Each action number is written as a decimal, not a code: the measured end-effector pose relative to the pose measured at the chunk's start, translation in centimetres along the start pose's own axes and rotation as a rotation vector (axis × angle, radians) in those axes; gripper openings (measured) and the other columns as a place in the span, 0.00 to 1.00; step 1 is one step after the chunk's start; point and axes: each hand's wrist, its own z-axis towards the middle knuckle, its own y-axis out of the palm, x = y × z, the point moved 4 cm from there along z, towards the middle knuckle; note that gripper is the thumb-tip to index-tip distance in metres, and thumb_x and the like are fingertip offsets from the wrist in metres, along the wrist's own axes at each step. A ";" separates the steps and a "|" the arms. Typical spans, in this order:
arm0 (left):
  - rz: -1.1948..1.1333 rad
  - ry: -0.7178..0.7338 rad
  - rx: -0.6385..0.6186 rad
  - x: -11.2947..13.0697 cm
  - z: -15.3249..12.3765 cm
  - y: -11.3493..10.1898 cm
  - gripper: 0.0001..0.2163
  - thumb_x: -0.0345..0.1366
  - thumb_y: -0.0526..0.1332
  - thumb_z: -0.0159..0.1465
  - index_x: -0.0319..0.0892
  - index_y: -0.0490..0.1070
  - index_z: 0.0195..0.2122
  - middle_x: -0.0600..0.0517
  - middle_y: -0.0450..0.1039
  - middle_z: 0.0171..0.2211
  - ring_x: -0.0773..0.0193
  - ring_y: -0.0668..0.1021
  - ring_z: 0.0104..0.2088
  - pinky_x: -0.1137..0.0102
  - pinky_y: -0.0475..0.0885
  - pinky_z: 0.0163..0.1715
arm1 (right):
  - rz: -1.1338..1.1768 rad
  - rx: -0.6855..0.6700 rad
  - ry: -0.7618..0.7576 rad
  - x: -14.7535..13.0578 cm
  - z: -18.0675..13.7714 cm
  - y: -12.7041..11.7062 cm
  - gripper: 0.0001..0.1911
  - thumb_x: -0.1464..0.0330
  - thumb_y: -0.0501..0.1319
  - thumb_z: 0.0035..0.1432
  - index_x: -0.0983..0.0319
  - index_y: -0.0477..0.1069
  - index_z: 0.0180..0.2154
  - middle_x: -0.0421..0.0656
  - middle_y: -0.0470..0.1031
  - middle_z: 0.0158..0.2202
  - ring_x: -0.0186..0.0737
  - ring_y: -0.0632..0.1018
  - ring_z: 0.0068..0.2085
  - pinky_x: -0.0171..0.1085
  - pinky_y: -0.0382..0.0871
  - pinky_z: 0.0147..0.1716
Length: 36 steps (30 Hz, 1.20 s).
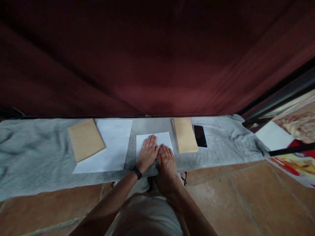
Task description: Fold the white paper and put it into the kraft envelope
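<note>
A white sheet of paper (161, 137), apparently folded, lies in front of me on the grey cloth. My left hand (148, 151) rests flat on it with the fingers stretched out, a dark band around the wrist. Beside it, my right hand (167, 160) presses on the sheet's near right part, also flat and holding nothing. The two hands almost meet at the thumbs. Part of the paper's near edge is hidden under them.
To the left, a brown envelope (86, 139) overlaps larger white paper (114, 144). On the right, a stack of brown envelopes (185, 135) lies beside a phone (200, 136). A grey cloth (226, 141) covers the narrow surface. A dark red panel (157, 65) rises behind it.
</note>
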 end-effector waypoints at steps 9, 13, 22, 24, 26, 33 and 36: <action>-0.019 -0.144 0.103 -3.1 -1.3 -1.3 0.30 0.43 0.45 0.75 0.27 0.55 0.71 0.33 0.55 0.72 0.48 0.57 0.73 0.51 0.52 0.72 | 0.019 0.049 0.001 0.1 -0.2 0.0 0.26 0.73 0.49 0.71 0.68 0.63 0.68 0.55 0.65 0.69 0.49 0.63 0.71 0.55 0.56 0.71; -0.041 -0.171 0.124 -4.1 -2.6 -1.9 0.31 0.43 0.46 0.74 0.24 0.55 0.71 0.31 0.54 0.72 0.44 0.57 0.73 0.49 0.54 0.71 | 0.104 0.058 0.025 0.5 0.0 0.0 0.26 0.72 0.49 0.71 0.67 0.65 0.67 0.54 0.65 0.69 0.49 0.64 0.71 0.55 0.55 0.71; -0.044 -0.172 0.135 -4.1 -2.9 -2.0 0.29 0.41 0.46 0.73 0.25 0.57 0.70 0.32 0.55 0.72 0.45 0.57 0.73 0.49 0.54 0.71 | 0.228 -0.011 -0.026 -1.9 6.9 2.2 0.26 0.63 0.48 0.74 0.64 0.62 0.69 0.50 0.60 0.72 0.46 0.60 0.73 0.53 0.54 0.72; -0.031 -0.170 0.129 -4.2 -2.9 -1.9 0.29 0.39 0.45 0.73 0.25 0.58 0.70 0.32 0.55 0.71 0.45 0.57 0.73 0.48 0.55 0.71 | 0.183 -0.030 -0.039 -2.3 7.9 3.2 0.27 0.63 0.49 0.75 0.68 0.62 0.68 0.54 0.60 0.72 0.47 0.59 0.73 0.52 0.53 0.72; -0.029 -0.169 0.127 -4.3 -2.9 -1.9 0.28 0.39 0.45 0.73 0.26 0.57 0.70 0.32 0.56 0.71 0.46 0.58 0.73 0.48 0.55 0.70 | 0.133 -0.025 -0.047 -2.1 8.2 4.0 0.28 0.63 0.50 0.74 0.69 0.61 0.68 0.56 0.59 0.72 0.48 0.59 0.73 0.54 0.51 0.72; -0.026 -0.159 0.126 -4.3 -2.9 -1.9 0.30 0.42 0.46 0.74 0.26 0.56 0.71 0.32 0.56 0.71 0.45 0.58 0.73 0.48 0.55 0.70 | 0.037 0.045 -0.059 0.1 7.1 4.1 0.29 0.60 0.51 0.74 0.68 0.59 0.70 0.57 0.60 0.71 0.50 0.59 0.73 0.57 0.50 0.72; -0.026 -0.166 0.130 -4.3 -2.9 -2.0 0.30 0.43 0.46 0.74 0.26 0.56 0.70 0.32 0.56 0.71 0.45 0.59 0.73 0.49 0.54 0.71 | 0.033 0.068 -0.027 0.9 6.8 3.8 0.30 0.59 0.51 0.74 0.67 0.58 0.70 0.57 0.58 0.72 0.51 0.59 0.73 0.58 0.50 0.71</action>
